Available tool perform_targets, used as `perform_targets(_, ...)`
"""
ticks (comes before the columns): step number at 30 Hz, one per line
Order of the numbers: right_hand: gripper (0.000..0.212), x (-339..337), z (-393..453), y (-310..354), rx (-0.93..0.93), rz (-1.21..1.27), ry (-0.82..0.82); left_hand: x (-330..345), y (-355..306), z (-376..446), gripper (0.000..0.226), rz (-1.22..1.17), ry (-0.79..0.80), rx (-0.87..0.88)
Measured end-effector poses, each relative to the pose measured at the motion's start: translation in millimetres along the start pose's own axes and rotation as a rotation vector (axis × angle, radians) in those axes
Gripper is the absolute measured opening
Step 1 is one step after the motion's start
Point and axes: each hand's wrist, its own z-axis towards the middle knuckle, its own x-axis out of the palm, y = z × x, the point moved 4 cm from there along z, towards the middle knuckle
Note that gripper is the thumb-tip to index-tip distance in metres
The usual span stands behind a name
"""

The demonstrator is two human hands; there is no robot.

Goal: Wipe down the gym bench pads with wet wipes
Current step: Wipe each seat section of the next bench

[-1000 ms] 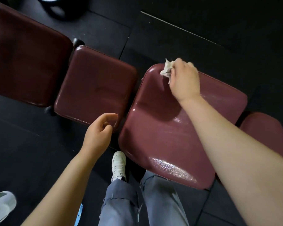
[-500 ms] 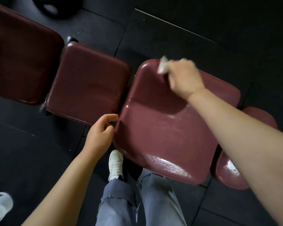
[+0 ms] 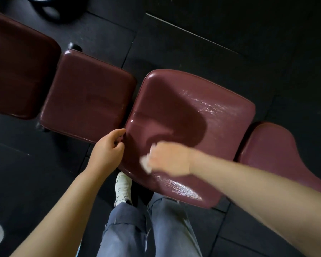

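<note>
Wet wipe on the large maroon bench pad (image 3: 189, 115), near edge.
Right hand (image 3: 170, 158), blurred, fingers curled round the white wipe (image 3: 145, 162), pressing it to the pad. Left hand (image 3: 107, 151) loosely curled at the pad's left edge; grip cannot be confirmed.

One head-worn camera looks steeply down, close over the bench (image 3: 183, 115), both forearms and the floor (image 3: 230, 43).
</note>
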Motion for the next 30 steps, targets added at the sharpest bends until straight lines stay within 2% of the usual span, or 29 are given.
perform_targets(2, 0.037, -34, -13, -71, 0.372, -0.124, -0.187, 0, -3, 1, 0.053, 0.015, 0.010, -0.017)
perform_targets(4, 0.035, -65, -51, -134, 0.834, -0.087, -0.459, 0, -8, 1, 0.053, 0.023, 0.004, -0.026)
perform_targets(6, 0.025, -72, -92, -164, 1.273, 0.021, -0.690, 1, -11, 0, 0.053, 0.032, -0.012, -0.036)
perform_targets(7, 0.022, -66, -100, -164, 1.440, 0.084, -0.739, 2, -12, -1, 0.052, 0.040, -0.023, -0.039)
perform_targets(8, 0.022, -59, -99, -158, 1.507, 0.117, -0.764, 3, -14, -3, 0.051, 0.049, -0.037, -0.039)
perform_targets(9, 0.024, -48, -90, -147, 1.448, 0.114, -0.775, 4, -15, -5, 0.051, 0.061, -0.050, -0.035)
perform_targets(11, 0.033, -20, -59, -112, 1.089, 0.146, -0.698, 7, -18, -8, 0.051, 0.074, -0.070, -0.028)
perform_targets(13, 0.039, 8, -32, -52, 0.649, 0.230, -0.483, 9, -18, -8, 0.051, 0.066, -0.081, -0.027)
perform_targets(15, 0.034, 26, -29, 5, 0.300, 0.233, -0.291, 9, -17, -7, 0.051, 0.049, -0.070, -0.028)
perform_targets(17, 0.034, 26, -33, 32, 0.027, 0.172, -0.129, 8, -15, -8, 0.052, 0.045, -0.038, -0.035)
perform_targets(18, 0.032, 22, -35, 26, -0.048, 0.119, -0.042, 7, -14, -8, 0.053, 0.044, -0.021, -0.036)
perform_targets(19, 0.033, 21, -35, 6, -0.040, 0.032, 0.035, 6, -14, -9, 0.053, 0.046, -0.006, -0.032)
perform_targets(20, 0.037, 15, -36, -23, 0.047, -0.052, 0.045, 5, -14, -8, 0.053, 0.051, 0.008, -0.027)
perform_targets(21, 0.043, 3, -41, -59, 0.202, -0.093, -0.019, 5, -14, -7, 0.053, 0.056, 0.018, -0.018)
perform_targets(22, 0.048, -13, -52, -93, 0.396, -0.101, -0.129, 5, -14, -5, 0.054, 0.055, 0.023, -0.009)
perform_targets(24, 0.039, -47, -86, -145, 0.802, -0.061, -0.409, 5, -14, -3, 0.054, 0.052, 0.017, 0.011)
perform_targets(25, 0.031, -56, -103, -157, 1.008, -0.040, -0.537, 5, -15, -2, 0.054, 0.052, 0.011, 0.022)
perform_targets(27, 0.023, -54, -116, -156, 1.359, 0.012, -0.676, 8, -17, -2, 0.055, 0.059, 0.001, 0.051)
perform_targets(28, 0.026, -46, -109, -143, 1.412, 0.043, -0.708, 10, -20, -2, 0.056, 0.068, -0.003, 0.069)
perform_targets(29, 0.032, -32, -96, -125, 1.350, 0.074, -0.703, 12, -22, -3, 0.057, 0.077, -0.008, 0.088)
perform_targets(30, 0.036, -14, -79, -99, 1.204, 0.125, -0.630, 14, -25, -3, 0.058, 0.081, -0.013, 0.108)
